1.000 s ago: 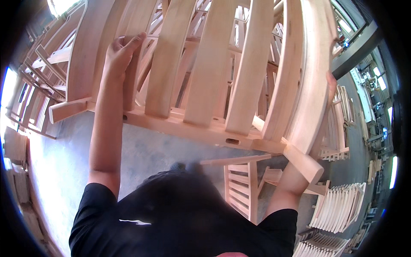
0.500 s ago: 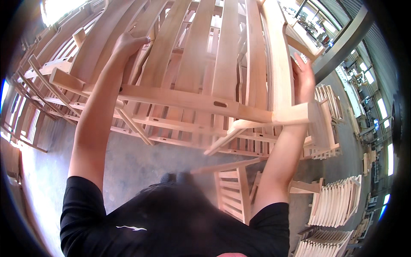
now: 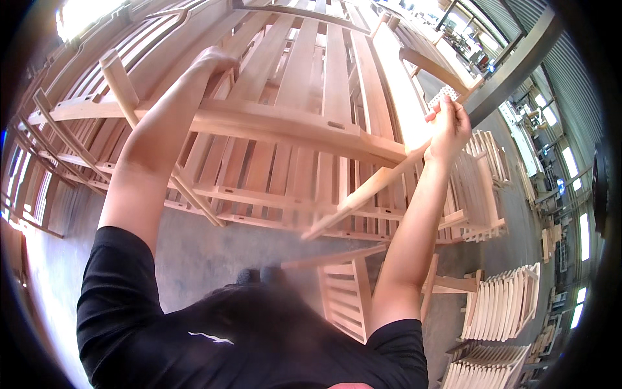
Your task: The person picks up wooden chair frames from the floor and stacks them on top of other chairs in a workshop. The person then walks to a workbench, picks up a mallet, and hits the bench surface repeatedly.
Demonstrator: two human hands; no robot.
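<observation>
A pale wooden slatted chair frame [image 3: 304, 71] fills the upper middle, its slats running away from me and a slotted crossbar [image 3: 278, 123] at its near end. My left hand [image 3: 217, 59] is closed around the frame's left part, its fingertips mostly hidden. At the right side, my right hand [image 3: 449, 126] has its fingers curled in by the thick side rail [image 3: 396, 71]; what lies inside them is hidden. A small white dotted piece [image 3: 444, 96] shows just beyond those fingers; I cannot tell whether they touch it.
More slatted wooden frames are stacked beneath and to the left [image 3: 71, 110]. A smaller slatted piece [image 3: 343, 292] stands by my right arm. Bundles of wooden frames [image 3: 502, 301] sit on the floor at the lower right. A dark metal beam [image 3: 518, 65] slants across the upper right.
The frame's near crossbar has risen in the picture, and its far end shows more. My right hand's fingers, stretched along the rail before, are now curled in. My left hand has shifted slightly right.
</observation>
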